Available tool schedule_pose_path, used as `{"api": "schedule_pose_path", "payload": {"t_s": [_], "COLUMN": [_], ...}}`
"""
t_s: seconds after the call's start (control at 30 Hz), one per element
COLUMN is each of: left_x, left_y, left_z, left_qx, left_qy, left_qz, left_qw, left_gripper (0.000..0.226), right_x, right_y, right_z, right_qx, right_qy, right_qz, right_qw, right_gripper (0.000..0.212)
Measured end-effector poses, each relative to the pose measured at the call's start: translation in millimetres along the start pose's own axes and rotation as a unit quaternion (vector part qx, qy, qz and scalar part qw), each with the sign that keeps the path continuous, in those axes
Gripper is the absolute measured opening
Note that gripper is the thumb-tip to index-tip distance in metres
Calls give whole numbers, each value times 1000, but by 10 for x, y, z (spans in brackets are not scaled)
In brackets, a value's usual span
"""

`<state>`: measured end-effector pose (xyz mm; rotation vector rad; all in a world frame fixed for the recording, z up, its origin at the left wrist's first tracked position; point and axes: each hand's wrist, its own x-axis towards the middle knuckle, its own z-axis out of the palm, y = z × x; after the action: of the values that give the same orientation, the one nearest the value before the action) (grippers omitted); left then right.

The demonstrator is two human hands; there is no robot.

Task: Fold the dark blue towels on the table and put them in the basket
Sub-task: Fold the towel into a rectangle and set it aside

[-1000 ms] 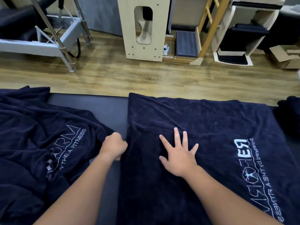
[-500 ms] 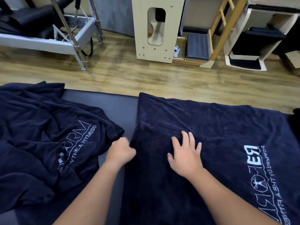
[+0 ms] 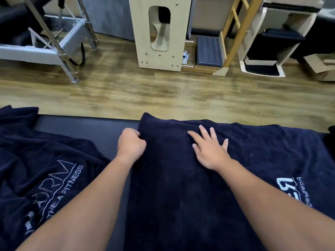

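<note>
A dark blue towel [image 3: 181, 187] with white lettering lies spread flat across the dark table [image 3: 87, 127], reaching its far edge. My left hand [image 3: 130, 144] is closed on the towel's left edge near the far corner. My right hand [image 3: 210, 147] rests flat on the towel with fingers spread, just right of the left hand. A second dark blue towel [image 3: 36, 160] with white lettering lies rumpled on the table's left side. No basket is in view.
Beyond the table's far edge is a wooden floor [image 3: 145, 91]. A metal-framed exercise machine [image 3: 54, 48] stands at far left, a pale wooden unit [image 3: 159, 33] in the middle, a ladder-like wooden frame [image 3: 235, 33] and white-framed equipment [image 3: 272, 42] to the right.
Both hands have slid away from me along the towel toward its far edge. The left hand stays closed on the towel's left edge; the right hand stays flat.
</note>
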<state>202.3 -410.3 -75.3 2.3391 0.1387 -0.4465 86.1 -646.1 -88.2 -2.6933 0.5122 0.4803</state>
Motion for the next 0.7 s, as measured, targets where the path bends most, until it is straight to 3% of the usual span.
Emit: {"api": "schedule_pose_path", "payload": {"t_s": [0.03, 0.1, 0.17, 0.2, 0.27, 0.37, 0.53, 0.7], "left_x": [-29, -175, -381, -462, -508, -361, -258, -273], "left_y": [1, 68, 179, 232, 327, 517, 714, 686], "left_z": [39, 185, 401, 507, 679, 766, 860, 907], "left_qx": [110, 249, 316, 346, 408, 420, 397, 403], "left_qy": [22, 76, 10, -62, -172, -199, -224, -204], "left_qz": [46, 192, 297, 286, 187, 118, 58, 61], "left_qw": [993, 946, 901, 891, 877, 877, 888, 890], "left_gripper": [30, 43, 58, 76, 116, 145, 148, 148], "right_x": [77, 229, 378, 453, 580, 659, 209, -33], "right_y": [35, 104, 189, 250, 382, 500, 614, 1261], "right_z": [-43, -122, -178, -197, -238, -296, -207, -198], "right_qx": [0, 7, 10, 7, -9, -6, -87, -7], "right_qy": [5, 12, 27, 37, 47, 78, 182, 73], "right_qz": [9, 20, 23, 30, 46, 42, 87, 204], "right_qw": [1000, 1000, 999, 999, 998, 996, 976, 976], "right_gripper": [50, 53, 53, 51, 45, 41, 47, 74]}}
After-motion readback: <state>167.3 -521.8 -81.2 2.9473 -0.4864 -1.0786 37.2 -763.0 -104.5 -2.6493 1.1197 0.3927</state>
